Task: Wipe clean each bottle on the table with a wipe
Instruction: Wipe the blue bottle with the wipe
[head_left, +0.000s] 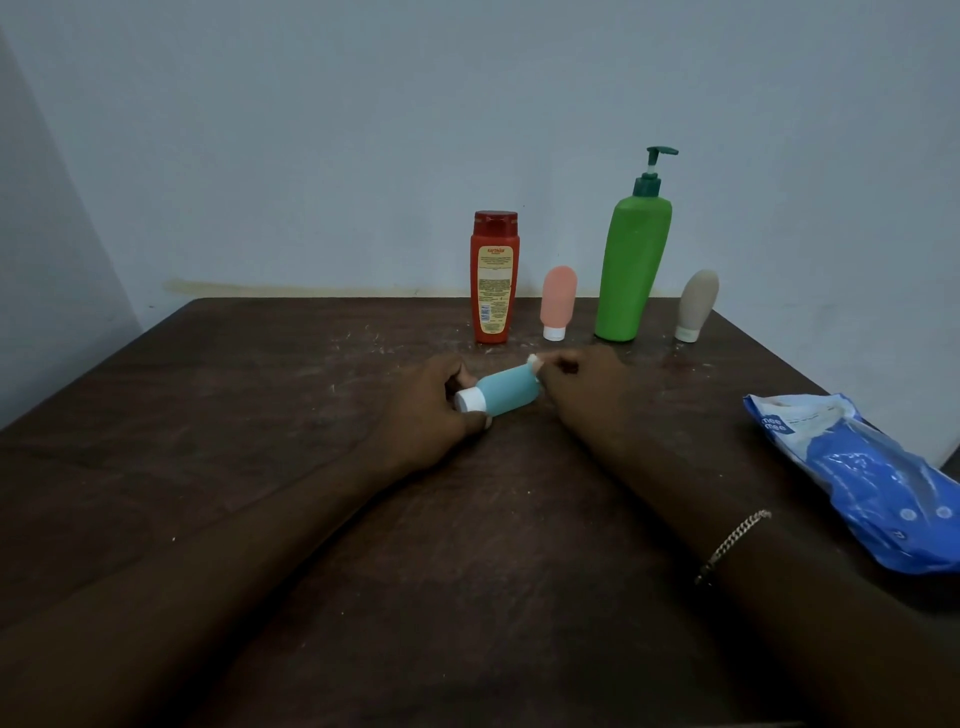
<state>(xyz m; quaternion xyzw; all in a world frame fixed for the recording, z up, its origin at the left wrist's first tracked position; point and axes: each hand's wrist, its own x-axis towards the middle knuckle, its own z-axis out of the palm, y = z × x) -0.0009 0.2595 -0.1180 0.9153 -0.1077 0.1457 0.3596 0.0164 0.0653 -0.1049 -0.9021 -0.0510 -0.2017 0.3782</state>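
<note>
At frame centre, the left hand (434, 402) fingers curl around the white cap end of the teal bottle (506, 392), which lies tilted. The right hand (582, 387) fingers pinch a white wipe (533, 359) against its upper end.

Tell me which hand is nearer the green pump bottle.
Right. The right hand sits just in front of the green pump bottle; the left hand is farther left, holding the teal bottle.

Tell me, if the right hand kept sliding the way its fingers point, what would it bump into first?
The right hand points left at the small teal plastic bottle lying sideways, which it already touches, a scrap of white wipe between. Beyond waits the left hand.
</note>
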